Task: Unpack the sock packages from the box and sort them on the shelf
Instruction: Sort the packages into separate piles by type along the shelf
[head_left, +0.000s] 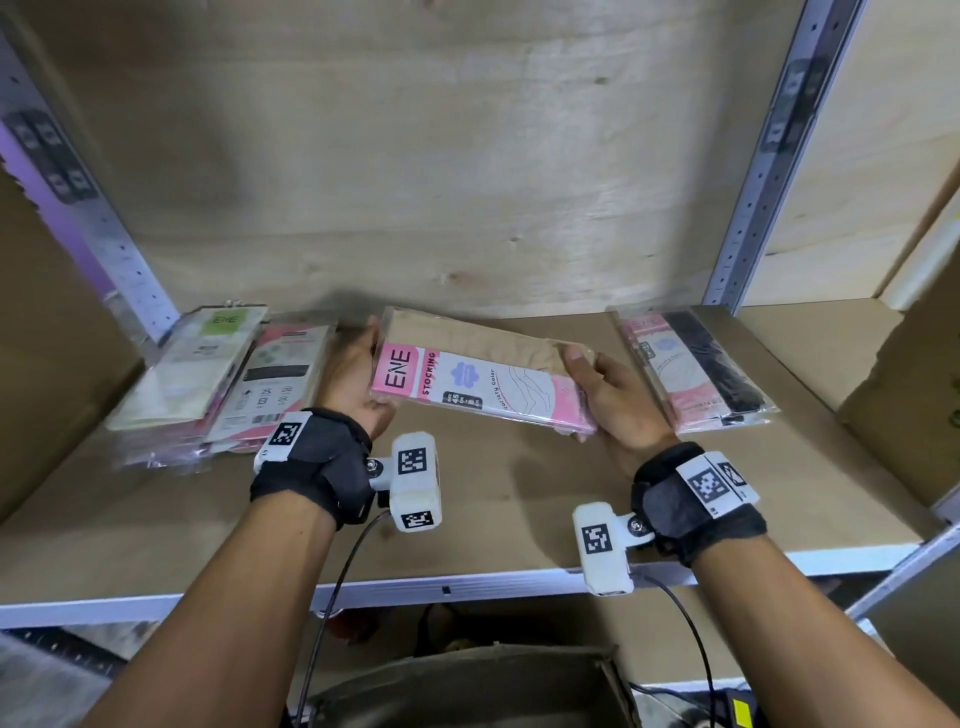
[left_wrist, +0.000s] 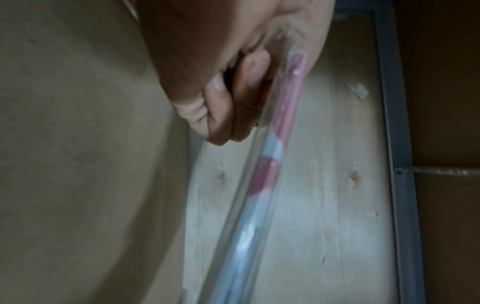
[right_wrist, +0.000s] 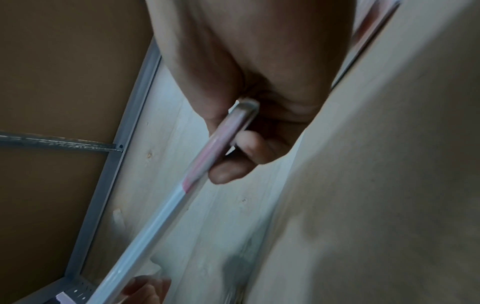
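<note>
A flat pink-and-white stocking package (head_left: 480, 382) with beige fabric inside hangs over the middle of the shelf board (head_left: 493, 499), held at both ends. My left hand (head_left: 358, 376) grips its left end, thumb on top. My right hand (head_left: 610, 397) pinches its right end. Seen edge-on in the left wrist view, the package (left_wrist: 270, 160) runs under my curled left fingers (left_wrist: 221, 115). The right wrist view shows the package (right_wrist: 207, 168) pinched by my right fingers (right_wrist: 233, 170). The brown box (head_left: 467, 686) sits open below the shelf.
A pile of sock packages (head_left: 223, 374) lies at the shelf's left end, by a metal upright (head_left: 88, 228). Another pink package with black socks (head_left: 696, 369) lies at the right. A cardboard carton (head_left: 914, 384) stands at far right. A wooden back panel (head_left: 415, 156) closes the shelf.
</note>
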